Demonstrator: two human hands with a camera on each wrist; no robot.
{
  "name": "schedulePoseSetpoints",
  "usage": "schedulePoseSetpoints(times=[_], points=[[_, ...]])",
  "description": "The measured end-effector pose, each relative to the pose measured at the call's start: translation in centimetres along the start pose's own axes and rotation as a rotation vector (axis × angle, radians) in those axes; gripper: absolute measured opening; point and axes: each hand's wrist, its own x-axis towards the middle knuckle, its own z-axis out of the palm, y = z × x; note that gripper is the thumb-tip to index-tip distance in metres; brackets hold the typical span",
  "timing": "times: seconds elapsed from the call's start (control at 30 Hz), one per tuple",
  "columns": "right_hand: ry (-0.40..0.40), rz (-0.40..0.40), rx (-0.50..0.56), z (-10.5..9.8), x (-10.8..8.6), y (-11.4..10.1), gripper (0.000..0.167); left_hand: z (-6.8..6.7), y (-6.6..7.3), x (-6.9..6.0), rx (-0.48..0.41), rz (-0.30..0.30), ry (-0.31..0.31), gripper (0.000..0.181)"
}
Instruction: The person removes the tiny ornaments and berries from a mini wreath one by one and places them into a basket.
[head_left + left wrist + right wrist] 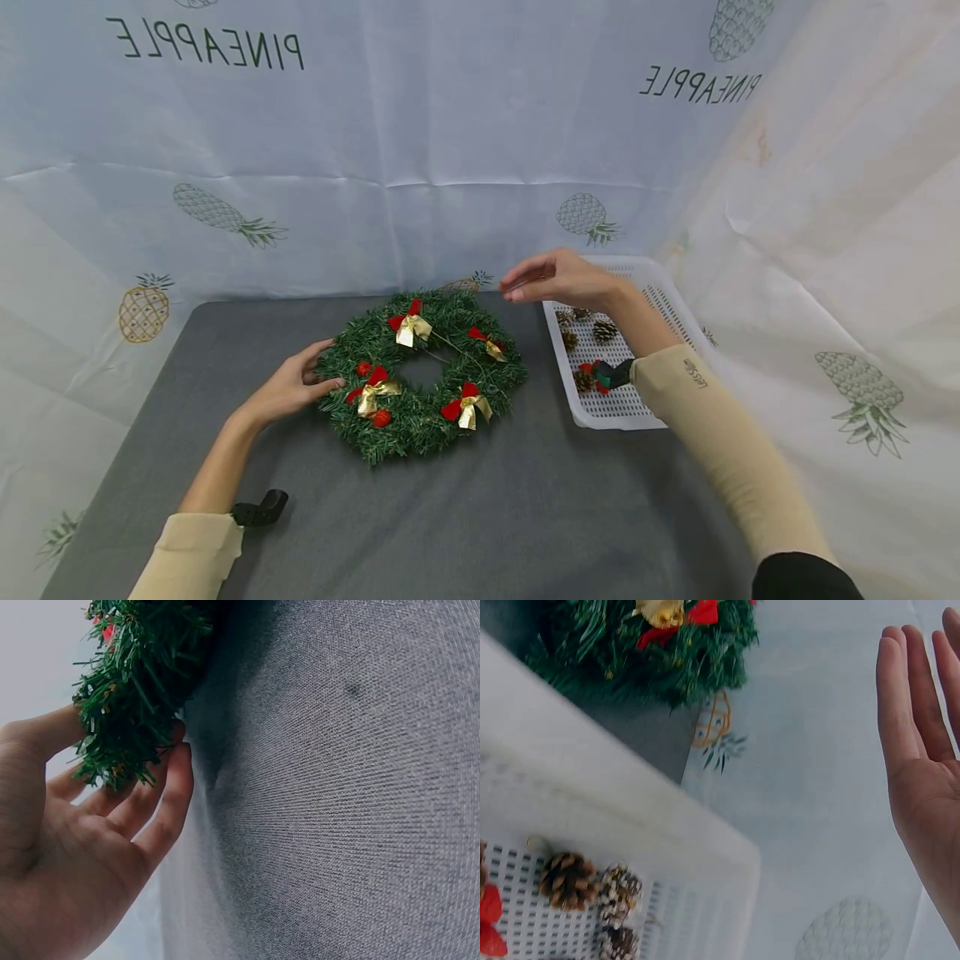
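A green artificial wreath [420, 437] lies on the grey-covered table, trimmed with several red and gold bows [408, 325] and two red balls [382, 418]. My left hand [288, 387] grips its left edge; in the left wrist view the fingers [176, 795] curl beneath the greenery and the thumb lies on the other side. Nothing is in my right hand [566, 279], held in the air between the wreath and a white plastic basket [626, 422], its fingers nearly straight. Several pine cones [604, 331] sit in the basket.
Inside the basket, partly behind the right wrist, is a red decoration [602, 385] beside a pine cone. White cloth printed with pineapples [142, 312] hangs behind the table and at both sides. Grey tabletop [420, 533] extends in front of the wreath.
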Motion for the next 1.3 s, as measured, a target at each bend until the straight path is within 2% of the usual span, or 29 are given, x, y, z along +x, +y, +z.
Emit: schedulePoseSetpoints(times=[0.13,0.4,0.63,1.1,1.3], points=[[-0.021,-0.009,-0.045,1.1,0.9,-0.4,0.033,0.0,0.0,0.0,-0.007,0.008,0.002,0.087],[-0.091,-0.092,-0.051,3.7,3.0,-1.1,0.032,0.1,-0.1,0.0,-0.006,0.011,0.006,0.086],[-0.124,-0.125,-0.049,6.1,4.4,-1.5,0.033,0.1,0.0,-0.1,-0.014,0.012,0.009,0.086],[-0.109,-0.162,-0.001,9.8,6.7,-1.7,0.033,0.2,-0.1,0.0,-0.019,0.005,0.008,0.086],[-0.114,-0.183,-0.029,11.1,7.4,-1.5,0.033,0.1,0.0,0.1,-0.022,0.003,0.004,0.087]])
